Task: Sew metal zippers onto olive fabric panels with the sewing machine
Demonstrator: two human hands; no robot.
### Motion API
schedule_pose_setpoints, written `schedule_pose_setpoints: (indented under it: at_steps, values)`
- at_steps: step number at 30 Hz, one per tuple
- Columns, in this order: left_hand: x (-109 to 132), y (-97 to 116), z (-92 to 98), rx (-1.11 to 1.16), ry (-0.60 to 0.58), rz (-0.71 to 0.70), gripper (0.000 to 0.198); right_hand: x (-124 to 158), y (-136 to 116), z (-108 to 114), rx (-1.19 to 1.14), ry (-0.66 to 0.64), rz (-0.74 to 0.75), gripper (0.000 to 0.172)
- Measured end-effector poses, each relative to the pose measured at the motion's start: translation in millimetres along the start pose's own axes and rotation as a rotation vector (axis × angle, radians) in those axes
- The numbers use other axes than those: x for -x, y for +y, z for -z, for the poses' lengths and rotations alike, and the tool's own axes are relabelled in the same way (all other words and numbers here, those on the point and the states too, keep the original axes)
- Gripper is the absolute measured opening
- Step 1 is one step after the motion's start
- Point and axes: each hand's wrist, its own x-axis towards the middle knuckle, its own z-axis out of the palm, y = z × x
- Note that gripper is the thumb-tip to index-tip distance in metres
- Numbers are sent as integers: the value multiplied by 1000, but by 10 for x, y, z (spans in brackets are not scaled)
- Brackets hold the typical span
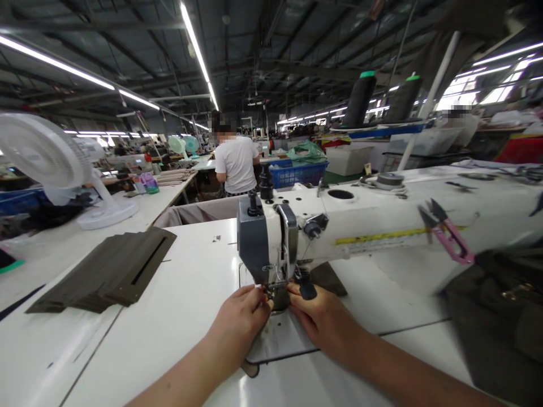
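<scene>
While both sets of fingertips are bunched up tight, the left hand (241, 319) and right hand (324, 322) squeeze in from either side on a dark fabric piece (280, 301) sitting right under the presser foot (274, 289). The fingers are curled close together, not spread at all. How much they pinch versus just press down is hidden by the knuckles. The piece lies straight ahead of the fingertips, between the two hands, and both are about equally near it, touching. A dark tab (251, 368) pokes out under the left wrist, so its long axis probably runs from the needle back toward the person, though that can't be told for sure. Around that is the white sewing machine (382, 226), its arm stretching off to the right with pink thread snips (452, 234) resting on it. Further left on the table (178, 339) is a stack of olive fabric pieces (110, 271), well apart from the hands, then a table fan (42, 152). A dark garment heap (500, 322) sits on the right, and a co-worker in a white t-shirt (236, 164) stands well behind.
</scene>
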Motion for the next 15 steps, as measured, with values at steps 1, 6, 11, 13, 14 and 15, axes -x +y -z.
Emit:
schedule_pose_setpoints:
  at_steps: [1,6,11,13,14,15]
  values:
    - [-4,6,10,-10,15,-3,17,1,5,-1,47,13,-10,25]
    - [-14,91,125,47,75,69,16,219,-130,34,471,72,-138,40]
    - [6,176,210,66,64,84,20,667,-430,131,690,50,72,35]
    - [20,182,194,39,58,73,22,751,-468,177,727,39,196,31]
    - [28,181,177,31,56,69,23,765,-469,199,732,23,240,32]
    - [35,178,158,27,54,69,23,767,-464,222,727,9,262,34]
